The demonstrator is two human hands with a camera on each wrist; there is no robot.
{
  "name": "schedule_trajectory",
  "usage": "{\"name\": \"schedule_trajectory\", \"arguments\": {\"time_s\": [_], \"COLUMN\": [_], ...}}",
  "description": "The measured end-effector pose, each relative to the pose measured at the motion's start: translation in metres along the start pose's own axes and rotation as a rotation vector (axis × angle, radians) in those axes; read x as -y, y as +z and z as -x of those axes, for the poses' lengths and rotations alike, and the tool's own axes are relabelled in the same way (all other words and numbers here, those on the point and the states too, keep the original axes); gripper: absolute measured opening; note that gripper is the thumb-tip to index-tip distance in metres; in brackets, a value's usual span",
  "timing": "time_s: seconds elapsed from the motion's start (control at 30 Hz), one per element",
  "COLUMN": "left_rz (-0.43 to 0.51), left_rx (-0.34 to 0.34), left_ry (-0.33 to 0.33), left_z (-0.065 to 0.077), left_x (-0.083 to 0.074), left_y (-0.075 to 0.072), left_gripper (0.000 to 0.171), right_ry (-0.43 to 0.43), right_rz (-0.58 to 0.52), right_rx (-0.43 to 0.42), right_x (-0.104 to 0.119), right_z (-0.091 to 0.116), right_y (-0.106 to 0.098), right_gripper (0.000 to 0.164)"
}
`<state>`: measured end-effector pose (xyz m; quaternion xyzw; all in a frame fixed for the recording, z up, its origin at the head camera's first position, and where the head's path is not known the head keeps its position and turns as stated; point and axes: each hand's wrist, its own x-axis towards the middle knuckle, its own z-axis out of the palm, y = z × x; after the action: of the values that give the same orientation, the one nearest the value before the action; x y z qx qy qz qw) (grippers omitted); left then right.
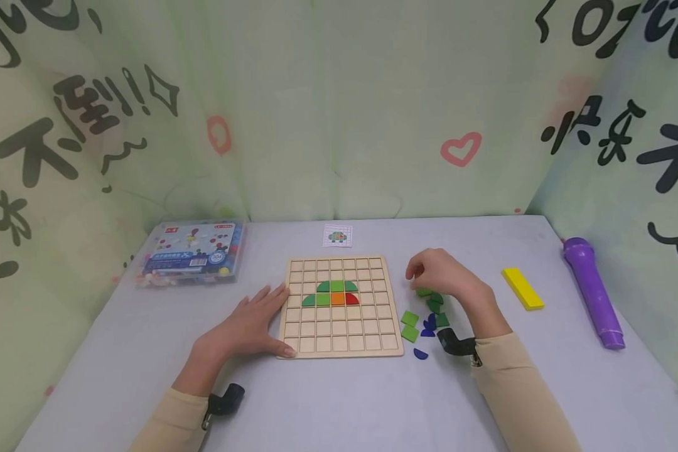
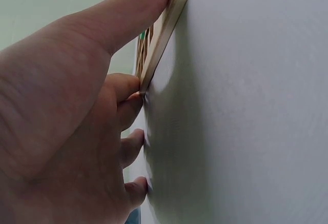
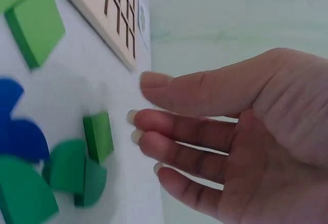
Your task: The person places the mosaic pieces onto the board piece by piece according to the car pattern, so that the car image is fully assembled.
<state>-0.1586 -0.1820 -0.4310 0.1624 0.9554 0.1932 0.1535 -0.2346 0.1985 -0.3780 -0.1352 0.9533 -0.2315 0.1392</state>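
Observation:
A wooden grid board [image 1: 339,345] lies on the table with a dome of green, orange and red pieces set in its cells. My left hand [image 1: 248,323] has its fingers spread along the board's left edge, the thumb on the near corner; the left wrist view shows that thumb [image 2: 128,14] on the board's rim [image 2: 166,34]. Over the loose pieces right of the board hovers my right hand [image 1: 443,273], thumb and fingers apart with nothing between them. Below it are dark green pieces [image 3: 66,170], a light green square [image 3: 100,134] and blue pieces [image 3: 20,137].
A small pattern card [image 1: 337,236] lies behind the board. At the back left stands a clear plastic box [image 1: 194,254] of colourful parts. To the right are a yellow block [image 1: 522,289] and a purple cylinder-shaped object [image 1: 593,292]. Printed curtains hang around the table.

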Motion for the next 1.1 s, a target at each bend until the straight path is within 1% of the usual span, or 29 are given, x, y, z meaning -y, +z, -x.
{"name": "schedule_trajectory", "arguments": {"time_s": [0.1,0.23,0.4,0.53,0.63,0.83,0.97,1.1], "left_rz": [0.003,0.001,0.004,0.005,0.004,0.005,0.0,-0.005], "left_rx": [0.0,-0.002,-0.002,-0.001,-0.001,-0.003,-0.004,-0.002], "left_ry": [0.003,0.007,0.006,0.002,0.0,0.008,0.008,0.005], "left_z": [0.0,0.001,0.001,0.001,0.001,0.001,0.001,0.001], "left_x": [0.0,0.0,-0.001,-0.001,-0.001,0.002,0.003,0.001], "left_y": [0.0,-0.001,0.0,0.0,0.0,0.002,0.002,0.001], "left_gripper": [0.124,0.123,0.123,0.123,0.123,0.124,0.125,0.125], "right_ry": [0.042,0.059,0.052,0.031,0.028,0.012,-0.022,-0.036], "right_rz": [0.016,0.012,-0.033,-0.075,-0.092,-0.113,-0.127,-0.158], "right_rx": [0.018,0.065,0.141,0.164,0.163,0.15,0.11,0.06], "right_x": [-0.012,-0.029,-0.048,-0.058,-0.061,-0.058,-0.054,-0.047], "right_z": [0.003,0.005,0.006,0.005,0.002,0.001,0.001,0.0], "right_y": [-0.006,-0.01,-0.01,-0.009,-0.008,-0.006,-0.007,-0.007], "right_gripper": [0.012,0.012,0.018,0.018,0.016,0.015,0.012,0.011]}}
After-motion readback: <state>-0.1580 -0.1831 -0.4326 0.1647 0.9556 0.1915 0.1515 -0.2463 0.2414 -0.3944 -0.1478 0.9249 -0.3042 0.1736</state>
